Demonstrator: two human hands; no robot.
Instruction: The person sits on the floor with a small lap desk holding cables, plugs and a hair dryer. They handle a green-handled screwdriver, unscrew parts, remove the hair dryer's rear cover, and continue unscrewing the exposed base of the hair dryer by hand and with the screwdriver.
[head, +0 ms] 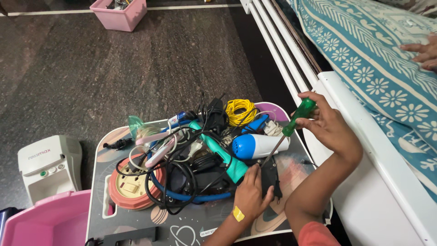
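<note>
Driving a screwdriver point(291, 125) into a small black part point(269, 175), the person works at the near right corner of a low table point(98, 200) heaped with electrical odds and ends. The right hand point(325, 125) has its grip closed around the green handle, held up and tilted, so that the metal shaft slants down and left to the part. The left hand point(250, 193) — a yellow plaster on its wrist — has its grip pressed together on the black part, pinning it against the tabletop.

The tip meets the part at its upper edge; whether it sits in a screw head is too small to tell. As a judgement, the work stands in mid-course: the part looks whole, with no cover lifted and no loose screw visible beside it, so the opening or fastening is not yet finished.

Just beyond the part lies a white-and-blue device point(255, 146), touching a teal handle point(223, 157) that crosses the heap. Farther back sit a yellow wire coil point(240, 110) and a tangle of black cables point(182, 175); to the left, a round pink extension reel point(129, 187).

Off the table, on the dark floor, stand a white machine point(48, 166) and two pink bins — one near point(43, 223), one far point(119, 14). At right runs a bed point(373, 150) with a teal flowered sheet, on which another person's hand point(421, 52) rests, well apart from the work.
</note>
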